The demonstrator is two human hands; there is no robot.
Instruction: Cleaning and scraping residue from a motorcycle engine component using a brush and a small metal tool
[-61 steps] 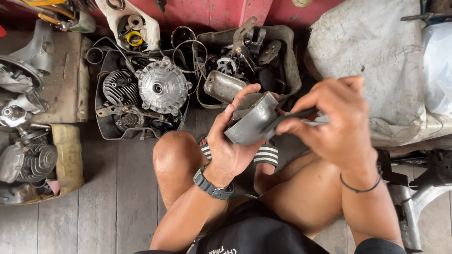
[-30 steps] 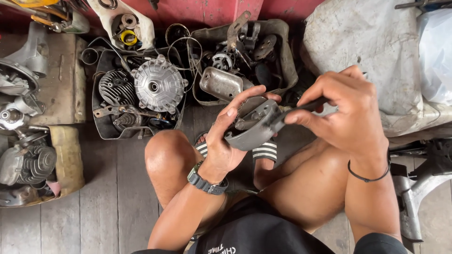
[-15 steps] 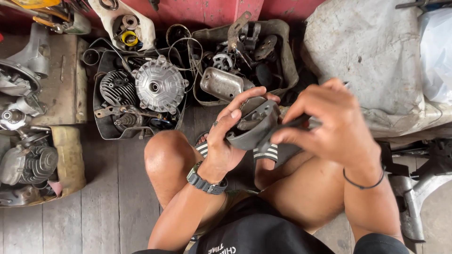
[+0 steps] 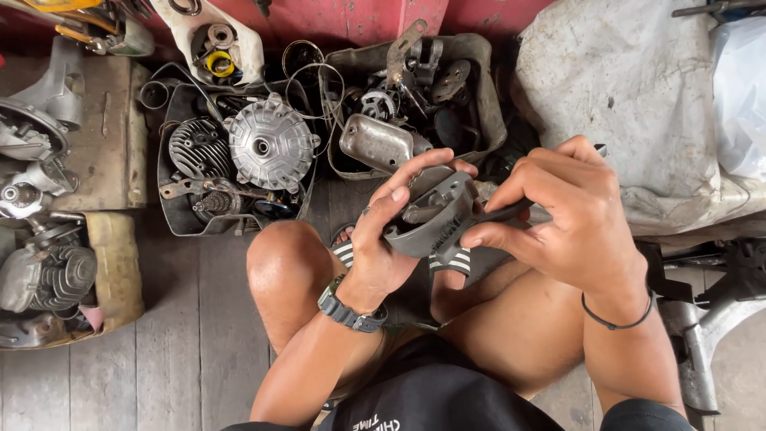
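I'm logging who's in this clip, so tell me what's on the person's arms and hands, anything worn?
Both arms are bare, with no sleeves or gloves. The left hand has a dark grey wristwatch at its wrist. The right hand has a thin black band round its wrist.

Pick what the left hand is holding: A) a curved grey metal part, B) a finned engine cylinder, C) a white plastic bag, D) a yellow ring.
A: the left hand cups a curved grey metal part above the knees, while the right hand pinches a dark tool against it.
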